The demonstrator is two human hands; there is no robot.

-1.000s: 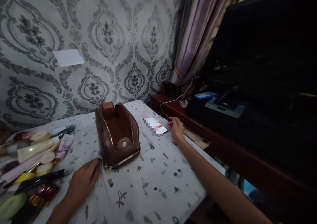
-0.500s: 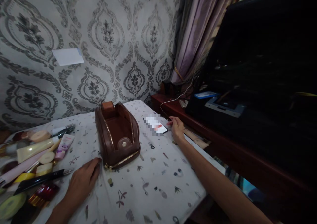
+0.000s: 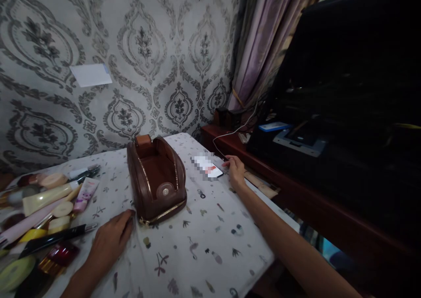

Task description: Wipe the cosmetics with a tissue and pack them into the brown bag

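My left hand (image 3: 111, 237) lies palm down on the patterned tablecloth, fingers loosely stretched out, holding nothing. Just beyond its fingertips stands a brown leather cosmetic bag (image 3: 141, 179), its top unzipped and the inside showing bare lining. Beside my left hand is a heap of cosmetics, with a black pen-like tube (image 3: 55, 240), a small pink tube (image 3: 85, 195) and a red-capped bottle (image 3: 64, 253). At the table's right edge my right hand (image 3: 236, 171) is by a lit phone (image 3: 207, 166), fingers slightly bent and apart. A white cable (image 3: 230, 132) runs down towards its fingertips.
A dark red wooden cabinet (image 3: 263, 166) borders the table on the right, with a large black screen (image 3: 342, 83) above it. Patterned wallpaper (image 3: 144, 48) rises behind the table, bearing a white card (image 3: 91, 75). A purple curtain (image 3: 259, 39) hangs in the corner.
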